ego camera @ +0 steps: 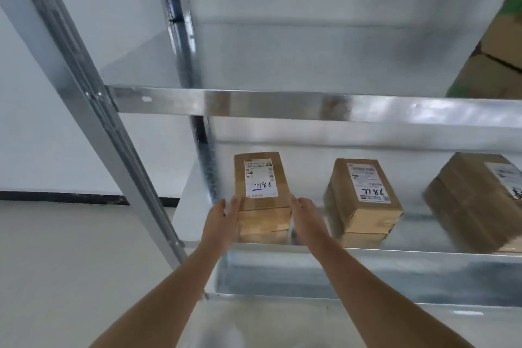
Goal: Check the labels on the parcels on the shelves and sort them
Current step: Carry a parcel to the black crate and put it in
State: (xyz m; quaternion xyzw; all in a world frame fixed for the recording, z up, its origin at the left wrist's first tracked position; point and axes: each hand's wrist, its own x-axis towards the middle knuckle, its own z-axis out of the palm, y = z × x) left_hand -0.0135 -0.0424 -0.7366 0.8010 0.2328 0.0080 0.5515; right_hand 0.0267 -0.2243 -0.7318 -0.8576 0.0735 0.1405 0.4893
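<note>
Parcel in hand: a small brown cardboard box (262,195) lies flat at the left end of the lower shelf (395,256), close to the front edge, its long side running away from the person.
Label: a white shipping label (260,179) sits on the top face with handwritten digits in dark ink and a blue underline; from this side they appear upside down, and the printed lines are too small to read.
How it should handle: judged from its compact shape and taped seams, the box looks stiff and light enough for two hands; bare cardboard should give fair friction, while the tape bands may be a little slick.
Where to take hold: the two long side walls near the front corners seem the best place, leaving the label uncovered for reading.
Left hand: the left hand (223,220) lies against the left side wall, fingers (236,205) straight and together, not curled round the box.
Right hand: the right hand (306,219) is flat beside the right wall, touching or nearly so; its fingers are extended too.
Neighbours: a second box (364,200) with a similar labelled top stands just to the right, apart from the first; a third box (474,203) lies further right, partly cut off.
Frame: a metal upright (93,110) rises at the left; the upper shelf (282,104) carries a carton (497,65) at its far right.
</note>
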